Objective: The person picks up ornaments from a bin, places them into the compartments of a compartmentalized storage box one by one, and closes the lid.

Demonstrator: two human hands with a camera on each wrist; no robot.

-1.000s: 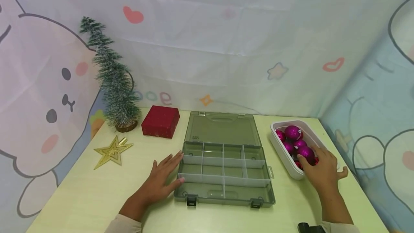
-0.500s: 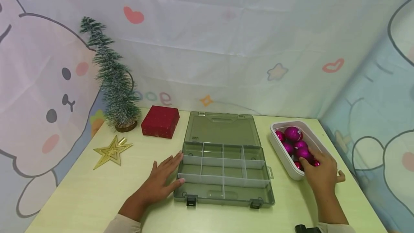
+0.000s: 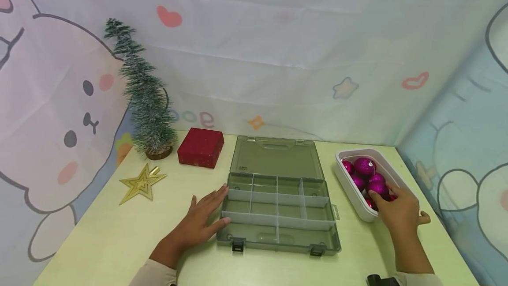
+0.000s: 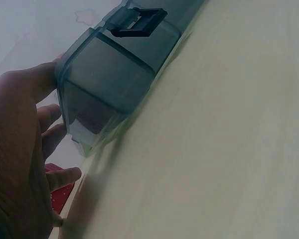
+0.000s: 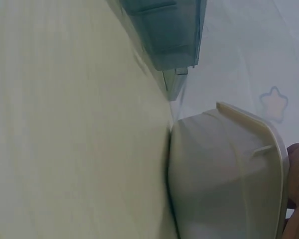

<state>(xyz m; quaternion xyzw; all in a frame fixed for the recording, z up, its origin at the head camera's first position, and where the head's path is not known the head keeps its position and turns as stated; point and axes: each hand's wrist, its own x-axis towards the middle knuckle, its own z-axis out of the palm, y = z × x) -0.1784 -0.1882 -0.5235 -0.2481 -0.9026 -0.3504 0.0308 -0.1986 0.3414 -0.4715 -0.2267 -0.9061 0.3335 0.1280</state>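
Observation:
A translucent olive-green compartment box [image 3: 263,208] lies with its lid [image 3: 276,158] folded back, its compartments split by pale dividers. Along its left side rests my left hand [image 3: 197,222], fingers extended and thumb over the rim; the left wrist view shows these fingers against the box's side. At the right, a white plastic tub [image 3: 351,200] holds several magenta and purple Christmas balls. My right hand [image 3: 398,211] reaches over the tub's near end, thumb and fingers about a glittery purple Christmas ball [image 3: 378,186]. The right wrist view shows mainly the tub's outer wall [image 5: 214,169], with the ball hidden.
A frosted miniature Christmas tree [image 3: 148,100] stands at the back left. Next to it is a dark red box [image 3: 200,147], and a gold star ornament [image 3: 142,183] lies in front. A printed cloth backdrop [image 3: 278,56] rises behind the pale table [image 3: 99,242].
The right thumb and fingers have shifted slightly on the purple ball, which sits a little lower in the tub. My left hand stays on the box. The whole view has shifted slightly.

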